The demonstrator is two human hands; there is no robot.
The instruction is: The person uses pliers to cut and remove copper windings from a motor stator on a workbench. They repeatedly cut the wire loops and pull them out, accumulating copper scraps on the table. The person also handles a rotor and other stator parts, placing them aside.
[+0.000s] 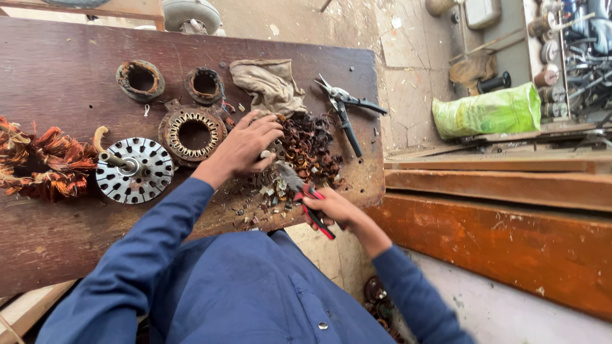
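On the wooden bench, a copper wire bundle lies far left, a slotted rotor disc beside it. The left hand presses curled fingers on a dark wound coil. The right hand has its fingers clamped on red-handled pliers, whose nose touches the coil. Black-handled cutters lie beyond.

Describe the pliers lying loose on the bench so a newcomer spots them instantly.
Start at the dark wooden bench and go to its far right corner. Beside the crumpled beige rag lie black-handled pliers, untouched; the other pair, red-handled, is in the right hand.
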